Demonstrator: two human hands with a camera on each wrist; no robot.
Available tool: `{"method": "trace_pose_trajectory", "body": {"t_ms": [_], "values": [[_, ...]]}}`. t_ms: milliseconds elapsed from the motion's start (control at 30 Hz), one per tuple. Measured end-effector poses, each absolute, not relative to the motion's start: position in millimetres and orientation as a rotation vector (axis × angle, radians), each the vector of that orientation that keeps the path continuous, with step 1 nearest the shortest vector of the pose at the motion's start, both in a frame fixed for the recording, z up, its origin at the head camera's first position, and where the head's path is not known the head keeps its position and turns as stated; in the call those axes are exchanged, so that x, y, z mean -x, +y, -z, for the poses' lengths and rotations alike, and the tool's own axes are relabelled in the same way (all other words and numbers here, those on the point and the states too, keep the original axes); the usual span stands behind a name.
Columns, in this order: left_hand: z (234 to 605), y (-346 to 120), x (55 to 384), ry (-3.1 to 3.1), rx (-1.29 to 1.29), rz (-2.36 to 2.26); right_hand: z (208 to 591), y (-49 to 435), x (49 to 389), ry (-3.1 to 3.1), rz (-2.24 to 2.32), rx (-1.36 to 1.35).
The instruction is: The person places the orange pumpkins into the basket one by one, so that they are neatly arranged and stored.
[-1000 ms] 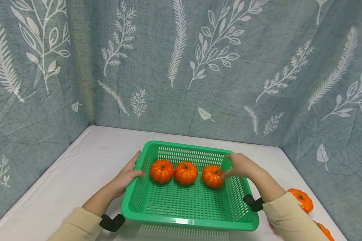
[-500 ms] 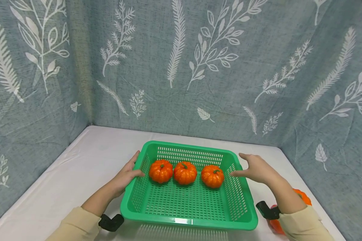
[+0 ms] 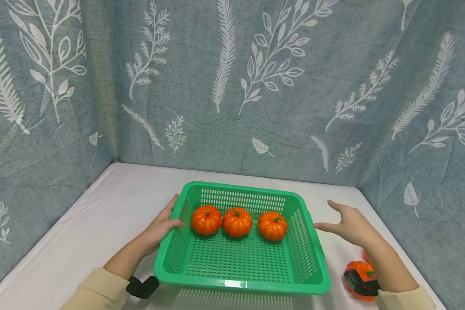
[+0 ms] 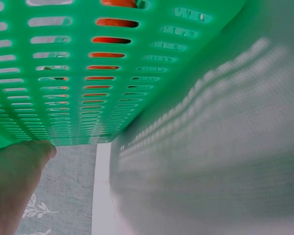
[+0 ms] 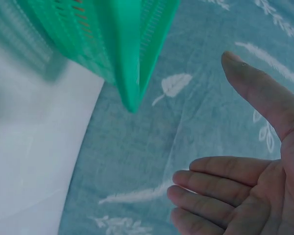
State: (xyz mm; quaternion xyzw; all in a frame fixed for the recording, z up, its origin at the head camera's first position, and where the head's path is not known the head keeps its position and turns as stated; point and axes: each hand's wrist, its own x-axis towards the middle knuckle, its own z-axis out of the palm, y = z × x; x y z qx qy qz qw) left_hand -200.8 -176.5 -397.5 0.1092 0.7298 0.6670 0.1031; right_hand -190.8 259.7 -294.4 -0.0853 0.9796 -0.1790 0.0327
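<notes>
A green plastic basket (image 3: 240, 286) with slotted walls stands on the white-covered table. Inside it, three orange pumpkins sit in a row: one at left (image 3: 206, 220), one in the middle (image 3: 237, 222) and one at right (image 3: 272, 226). My left hand (image 3: 160, 228) grips the basket's left rim, thumb over the edge and fingers along the outside; the left wrist view shows that hand (image 4: 19, 171) against the slotted wall (image 4: 63, 110). My right hand (image 3: 350, 226) hovers just right of the basket, holding nothing. Its fingers are extended and thumb spread in the right wrist view, apart from the basket (image 5: 130, 58).
Beneath my right forearm and wrist lies another orange pumpkin (image 3: 356, 269) on the white cloth (image 3: 139, 185), with more orange partly hidden behind the arm. Grey-green curtains (image 3: 201, 129) with white leaf prints enclose the back and sides of the table.
My right hand has moved right, out from over the right-hand pumpkin and past the basket's right rim. The left hand keeps its hold, and the pumpkins in the basket stay put.
</notes>
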Motion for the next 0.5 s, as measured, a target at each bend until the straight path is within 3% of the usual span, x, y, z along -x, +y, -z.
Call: {"method": "trace_pose_trajectory", "body": {"t_ms": [500], "values": [[398, -176, 201, 2.142, -0.337, -1.981, 316, 300, 167, 2.920, 0.639, -0.060]]}}
